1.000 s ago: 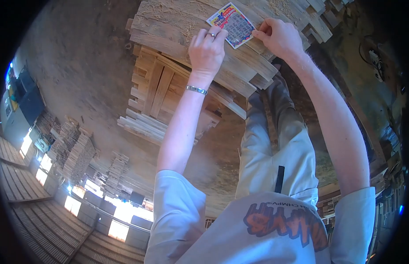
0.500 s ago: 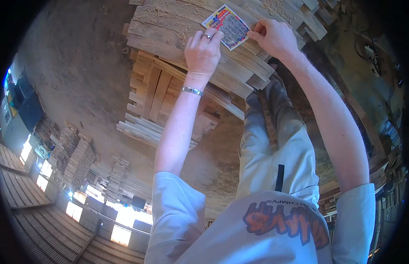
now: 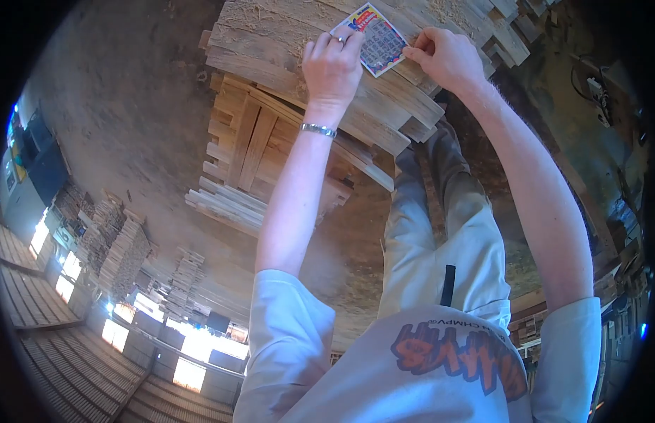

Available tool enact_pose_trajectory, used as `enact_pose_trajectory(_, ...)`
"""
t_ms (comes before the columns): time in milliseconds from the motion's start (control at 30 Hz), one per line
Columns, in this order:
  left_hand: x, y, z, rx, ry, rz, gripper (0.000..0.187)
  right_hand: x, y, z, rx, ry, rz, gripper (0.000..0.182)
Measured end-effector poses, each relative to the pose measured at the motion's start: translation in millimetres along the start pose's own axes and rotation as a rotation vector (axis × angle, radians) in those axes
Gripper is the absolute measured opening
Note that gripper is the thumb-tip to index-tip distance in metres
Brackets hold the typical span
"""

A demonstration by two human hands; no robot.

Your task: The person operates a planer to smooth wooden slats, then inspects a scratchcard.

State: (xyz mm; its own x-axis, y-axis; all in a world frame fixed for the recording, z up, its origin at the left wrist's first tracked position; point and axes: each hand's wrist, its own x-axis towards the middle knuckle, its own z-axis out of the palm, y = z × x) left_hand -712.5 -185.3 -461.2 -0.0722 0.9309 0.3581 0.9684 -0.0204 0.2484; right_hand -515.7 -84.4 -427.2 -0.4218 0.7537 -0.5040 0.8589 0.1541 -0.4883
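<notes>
A colourful scratch card (image 3: 384,46) with a grey panel of printed symbols is tilted over the rough wooden boards (image 3: 271,42). My left hand (image 3: 334,67), with a ring and a metal watch band, closes its curled fingers over the card's left side; its thumb and fingertips are hidden. At the card's right corner, the thumb and forefinger of my right hand (image 3: 447,60) pinch together, the other fingers folded. Part of the card's printed heading is covered by my left fingers.
Sawdust and shavings lie on the stacked boards. More planks (image 3: 229,208) rest lower to the left. Several timber stacks (image 3: 126,257) stand farther off on the dirt floor (image 3: 130,106). My legs (image 3: 447,225) are close to the board ends.
My left hand has slid upward along the card and covers more of its heading. The card and both hands sit slightly farther right in view. My right pinch stays at the corner.
</notes>
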Motion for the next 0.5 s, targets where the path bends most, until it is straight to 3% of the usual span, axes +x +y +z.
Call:
enact_pose_trajectory(133,19.1,21.9,28.3,-0.081,0.042,-0.045,0.019,1.9,4.3,0.7,-0.016,0.01,-0.035,0.032)
enact_pose_trajectory(267,-19.4,52.0,4.7,-0.106,-0.074,-0.013,0.009,3.2,4.9,5.4,-0.022,0.011,-0.015,0.033)
enact_pose_trajectory(367,-41.5,38.8,-13.0,-0.126,-0.085,-0.076,0.009,2.0,3.1,-0.4,-0.018,0.007,0.003,0.033)
enact_pose_trajectory(500,-15.9,26.9,2.4,-0.081,-0.004,-0.112,0.006,1.4,5.2,1.7,0.001,0.012,-0.021,0.034)
